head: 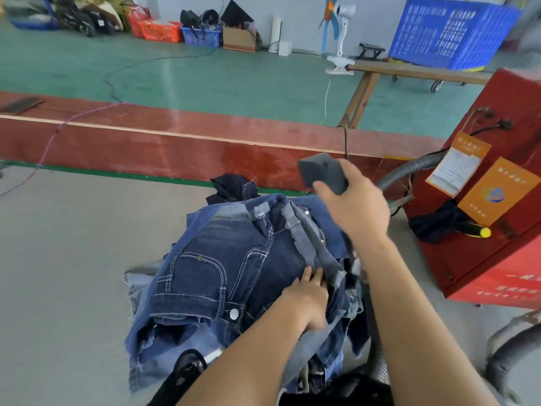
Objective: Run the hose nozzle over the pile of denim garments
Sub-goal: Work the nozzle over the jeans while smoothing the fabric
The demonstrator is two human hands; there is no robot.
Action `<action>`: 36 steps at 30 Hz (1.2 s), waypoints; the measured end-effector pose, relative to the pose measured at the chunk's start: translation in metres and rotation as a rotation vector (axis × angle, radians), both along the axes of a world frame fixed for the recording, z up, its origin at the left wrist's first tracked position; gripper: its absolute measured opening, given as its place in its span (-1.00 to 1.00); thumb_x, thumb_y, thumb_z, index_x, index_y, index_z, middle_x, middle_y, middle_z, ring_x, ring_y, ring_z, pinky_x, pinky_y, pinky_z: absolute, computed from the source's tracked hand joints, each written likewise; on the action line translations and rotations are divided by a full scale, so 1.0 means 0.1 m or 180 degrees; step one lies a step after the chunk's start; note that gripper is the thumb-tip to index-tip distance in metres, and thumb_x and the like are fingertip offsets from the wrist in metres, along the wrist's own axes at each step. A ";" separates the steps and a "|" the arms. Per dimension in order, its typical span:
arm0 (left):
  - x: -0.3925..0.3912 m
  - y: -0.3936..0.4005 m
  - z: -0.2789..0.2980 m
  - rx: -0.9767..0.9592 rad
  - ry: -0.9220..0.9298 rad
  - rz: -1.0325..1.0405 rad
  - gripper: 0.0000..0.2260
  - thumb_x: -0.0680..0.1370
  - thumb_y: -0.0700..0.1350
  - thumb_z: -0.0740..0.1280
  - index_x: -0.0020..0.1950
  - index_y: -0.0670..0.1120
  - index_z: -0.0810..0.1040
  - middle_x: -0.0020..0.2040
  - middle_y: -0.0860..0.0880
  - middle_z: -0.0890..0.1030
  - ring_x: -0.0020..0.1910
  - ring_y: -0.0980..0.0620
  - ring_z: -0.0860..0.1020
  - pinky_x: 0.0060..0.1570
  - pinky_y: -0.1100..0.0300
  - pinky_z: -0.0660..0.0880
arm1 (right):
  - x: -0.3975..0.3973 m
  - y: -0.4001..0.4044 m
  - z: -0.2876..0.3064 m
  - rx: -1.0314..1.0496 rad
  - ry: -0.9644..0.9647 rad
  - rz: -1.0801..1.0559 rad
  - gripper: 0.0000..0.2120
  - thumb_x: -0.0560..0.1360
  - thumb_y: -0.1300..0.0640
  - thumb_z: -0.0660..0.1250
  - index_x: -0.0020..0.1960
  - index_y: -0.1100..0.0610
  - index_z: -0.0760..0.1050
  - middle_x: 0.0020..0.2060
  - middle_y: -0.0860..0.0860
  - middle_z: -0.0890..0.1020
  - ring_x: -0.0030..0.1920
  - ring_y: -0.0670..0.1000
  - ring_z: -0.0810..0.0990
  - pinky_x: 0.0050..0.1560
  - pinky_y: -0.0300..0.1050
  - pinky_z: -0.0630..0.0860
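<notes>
A pile of denim garments (222, 276) lies on the grey work surface in front of me, dark jeans with white stitching on top. My right hand (354, 212) grips a dark grey hose nozzle (322, 172) and holds it in the air above the far right edge of the pile. My left hand (307, 294) rests on the right side of the pile, its fingers tucked at the edge of a lighter denim piece. A grey ribbed hose (407, 171) runs from behind my right hand to the red machine (480, 259).
The red machine stands close on the right, with orange labels and cables. More ribbed hose (509, 350) curls at the lower right. A long red board (175, 148) crosses beyond the pile. Green floor, baskets, a fan and a blue crate (450, 33) lie further back.
</notes>
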State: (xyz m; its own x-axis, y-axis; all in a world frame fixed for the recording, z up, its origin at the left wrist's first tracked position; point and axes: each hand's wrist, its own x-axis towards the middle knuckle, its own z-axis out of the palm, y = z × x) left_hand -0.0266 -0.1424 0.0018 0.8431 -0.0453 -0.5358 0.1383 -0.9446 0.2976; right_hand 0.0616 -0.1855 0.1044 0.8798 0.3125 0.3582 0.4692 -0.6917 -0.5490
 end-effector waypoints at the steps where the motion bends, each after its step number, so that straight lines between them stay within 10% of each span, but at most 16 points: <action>1: 0.02 0.00 0.03 0.0000 -0.0314 0.0181 -0.55 0.60 -0.09 0.27 0.43 -0.24 0.31 0.53 -0.19 0.19 0.51 -0.20 0.15 0.25 -0.03 0.39 | 0.02 -0.10 0.06 0.0122 -0.0006 -0.0091 -0.55 0.49 -0.15 0.32 0.35 -0.13 0.38 -0.13 -0.09 0.60 -0.11 0.09 0.61 -0.24 -0.16 0.32; 4: 0.04 0.00 0.10 0.0137 -0.1288 0.0740 -0.65 0.58 0.14 0.26 0.01 -0.16 0.50 0.04 -0.14 0.59 0.06 -0.15 0.56 -0.19 0.10 0.39 | 0.07 -0.37 0.13 0.0138 0.0135 -0.0378 -0.58 0.50 -0.13 0.31 0.34 -0.11 0.40 -0.15 -0.09 0.57 -0.14 0.09 0.59 -0.22 -0.13 0.39; 8: -0.04 -0.14 -0.04 0.0706 -0.1005 0.0895 -0.28 0.38 0.38 0.35 0.25 -0.16 0.30 0.17 -0.12 0.44 0.13 -0.14 0.45 -0.07 0.03 0.41 | 0.12 -0.53 0.11 0.0027 0.0243 -0.0540 -0.61 0.50 -0.10 0.32 0.30 -0.07 0.43 -0.18 -0.07 0.52 -0.17 0.08 0.52 -0.21 -0.10 0.40; 15: 0.02 -0.07 0.05 0.0844 -0.0409 0.1394 -0.61 0.52 -0.16 0.33 0.33 -0.17 0.36 0.30 -0.17 0.41 0.26 -0.17 0.44 0.13 0.05 0.49 | 0.17 -0.63 0.17 0.0340 0.0383 -0.0449 -0.59 0.49 -0.12 0.33 0.32 -0.12 0.42 -0.17 -0.09 0.55 -0.13 0.07 0.54 -0.17 -0.09 0.43; 20: -0.14 0.58 0.81 0.0306 -0.1147 0.2123 -0.53 0.52 -0.27 0.20 0.42 0.00 0.35 0.18 -0.09 0.56 0.04 -0.13 0.55 -0.15 0.11 0.48 | 0.19 -0.77 0.18 0.0365 0.0549 -0.0568 -0.66 0.49 -0.11 0.31 0.25 -0.11 0.43 -0.16 -0.02 0.62 -0.12 0.14 0.60 -0.13 -0.03 0.52; 30: -0.64 1.27 2.82 0.1772 -0.3316 0.1364 -0.43 0.39 -0.38 0.25 0.33 0.04 0.47 0.04 -0.21 0.59 0.02 -0.26 0.50 -0.18 0.07 0.26 | 0.15 -0.75 0.21 0.0358 0.0590 -0.0548 -0.64 0.49 -0.11 0.31 0.26 -0.08 0.43 -0.20 -0.04 0.57 -0.19 0.10 0.51 -0.25 -0.09 0.39; 36: -0.18 1.50 2.85 0.1311 -0.2759 0.1010 -0.65 0.34 -0.37 0.26 -0.03 0.03 0.48 -0.02 -0.12 0.56 0.00 -0.19 0.49 -0.13 0.06 0.39 | 0.12 -0.70 0.22 0.0331 0.0544 -0.0565 -0.59 0.49 -0.13 0.31 0.31 -0.10 0.40 -0.19 -0.05 0.54 -0.17 0.09 0.49 -0.20 -0.08 0.42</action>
